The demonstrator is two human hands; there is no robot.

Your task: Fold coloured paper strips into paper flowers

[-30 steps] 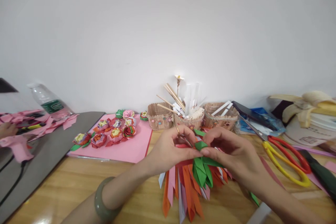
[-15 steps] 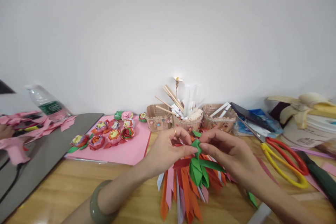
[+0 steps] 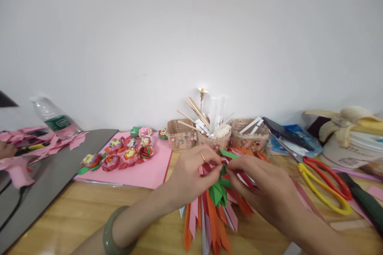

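Green folded paper [image 3: 218,194] hangs from the fingertips of both hands, above a spread of orange, pink and red paper strips [image 3: 214,223]. My left hand [image 3: 191,173], with a ring and a green bangle on that arm, pinches the paper's upper part from the left. From the right, my right hand [image 3: 263,179] pinches the same part, its fingertips almost touching the left ones. The fingers partly hide the pinched section. Several multicoloured paper flowers [image 3: 130,155] lie on a pink sheet [image 3: 155,175] to the left.
Decorated baskets [image 3: 181,137] with sticks and white rolls stand by the wall. Red-and-yellow scissors [image 3: 326,183] lie at right, near a hat with a banana peel [image 3: 356,117]. At far left are a tilted bottle [image 3: 58,119], a pink glue gun [image 3: 18,171] and another person's hand [image 3: 7,149].
Both hands have turned, and the fingertips have closed in on the green paper. The green piece has shifted slightly left, and its right-hand leaf is now mostly hidden.
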